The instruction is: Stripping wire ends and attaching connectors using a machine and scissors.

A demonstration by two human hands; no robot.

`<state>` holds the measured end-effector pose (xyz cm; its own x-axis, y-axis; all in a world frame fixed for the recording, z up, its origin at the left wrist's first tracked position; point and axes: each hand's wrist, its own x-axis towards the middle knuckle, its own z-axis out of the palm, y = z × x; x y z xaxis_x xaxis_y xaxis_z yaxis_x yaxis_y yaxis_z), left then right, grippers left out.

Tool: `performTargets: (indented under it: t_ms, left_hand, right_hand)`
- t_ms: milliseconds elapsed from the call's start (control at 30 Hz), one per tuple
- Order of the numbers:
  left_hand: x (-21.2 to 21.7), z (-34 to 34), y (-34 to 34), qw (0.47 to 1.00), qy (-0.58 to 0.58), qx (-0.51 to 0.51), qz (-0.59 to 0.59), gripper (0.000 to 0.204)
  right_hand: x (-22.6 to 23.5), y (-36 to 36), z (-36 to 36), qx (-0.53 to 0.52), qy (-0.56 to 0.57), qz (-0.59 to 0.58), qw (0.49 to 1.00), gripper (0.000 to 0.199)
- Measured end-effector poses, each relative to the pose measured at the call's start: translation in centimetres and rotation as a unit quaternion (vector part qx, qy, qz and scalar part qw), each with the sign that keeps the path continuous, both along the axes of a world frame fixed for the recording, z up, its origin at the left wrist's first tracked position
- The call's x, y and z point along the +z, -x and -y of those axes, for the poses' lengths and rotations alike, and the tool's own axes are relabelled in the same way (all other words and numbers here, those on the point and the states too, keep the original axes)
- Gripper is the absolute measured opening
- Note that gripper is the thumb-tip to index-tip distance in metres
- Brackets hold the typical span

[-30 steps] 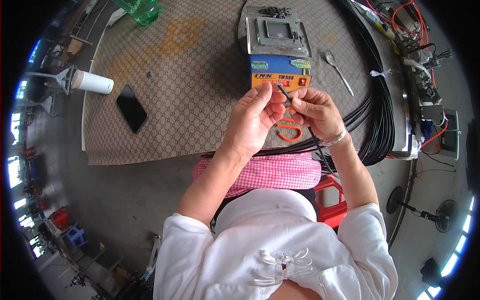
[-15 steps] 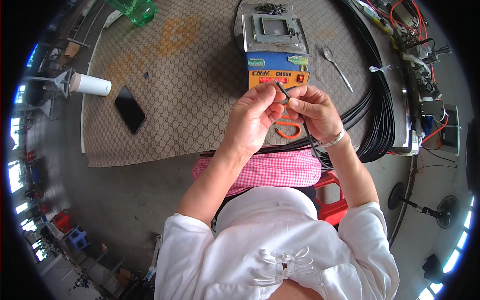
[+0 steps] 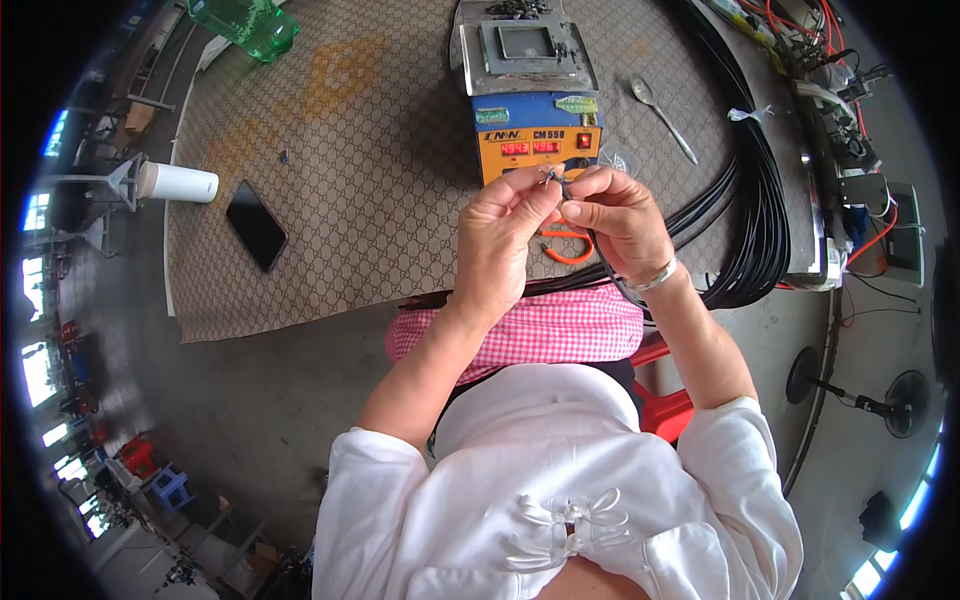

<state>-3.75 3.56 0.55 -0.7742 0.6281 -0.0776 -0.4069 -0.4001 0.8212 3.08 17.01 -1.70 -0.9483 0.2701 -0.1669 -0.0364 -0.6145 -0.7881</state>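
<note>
Both my hands meet in front of the orange-and-blue heating unit [image 3: 540,140], fingertips almost touching. Between thumb and forefinger, my right hand [image 3: 622,225] grips a black cable [image 3: 606,262], which trails down toward my lap. My left hand [image 3: 502,225] is closed in a pinch at the cable's end, where small thin wires [image 3: 550,176] stick up, one looking bluish. Fingers partly hide how the wires are held. Orange-handled scissors or pliers [image 3: 568,250] lie just below my hands, their working end covered.
A thick bundle of black cables [image 3: 768,230] curves along the right of the table. A metal spoon [image 3: 664,120] lies right of the heating unit. To the left are a black phone [image 3: 257,228], a white cup [image 3: 180,183] on its side and a green bottle [image 3: 262,35].
My left fingers have moved onto the cable's end, and thin wires now show there where the black end stuck up before. The view has shifted slightly.
</note>
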Motion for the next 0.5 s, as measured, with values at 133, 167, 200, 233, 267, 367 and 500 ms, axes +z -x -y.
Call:
performTargets:
  t_ms: [133,167,200,233,267,367,500]
  left_hand:
    - [0.0,-0.3,-0.4,1.000,-0.012,0.001,-0.001,0.016]
    - [0.0,-0.3,-0.5,1.000,-0.013,-0.002,0.000,0.016]
    - [0.0,-0.3,-0.6,1.000,-0.014,-0.006,0.001,0.016]
    - [0.0,-0.3,-0.7,1.000,-0.014,-0.005,0.003,0.017]
    - [0.0,-0.4,-0.8,1.000,-0.014,-0.003,0.005,0.018]
    - [-0.2,-0.5,-1.1,1.000,-0.020,0.006,-0.016,0.022]
    - [-0.2,-0.5,-1.4,0.998,0.000,0.025,-0.065,0.026]
  right_hand:
    - [0.3,-0.7,0.4,-0.016,-0.002,-0.002,1.000,0.014]
    - [0.3,-0.9,0.5,-0.022,-0.001,-0.001,1.000,0.014]
    - [0.3,-1.1,0.6,-0.026,-0.002,-0.001,1.000,0.014]
    - [0.2,-1.2,0.6,-0.029,-0.002,-0.001,1.000,0.015]
    - [0.2,-1.4,0.7,-0.033,-0.002,-0.001,0.999,0.015]
    - [0.3,-1.9,0.9,-0.040,0.020,-0.006,0.999,0.014]
    - [0.4,-2.2,0.9,-0.043,0.011,-0.004,0.999,0.013]
